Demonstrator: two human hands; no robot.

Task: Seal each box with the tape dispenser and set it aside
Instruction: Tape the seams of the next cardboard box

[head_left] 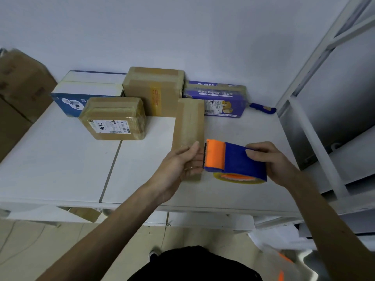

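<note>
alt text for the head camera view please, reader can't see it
A person's left hand holds a long narrow cardboard box on a white table while the right hand grips a blue and orange tape dispenser beside the box's near end. More boxes stand behind, along the wall.

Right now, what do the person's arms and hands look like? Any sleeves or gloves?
No gloves, and no sleeves in view. The left hand and the right hand are bare. The left forearm and right forearm are uncovered right to the picture's edge. I see no watch or bracelet on either wrist. Lower down, the person wears black clothing.
</note>
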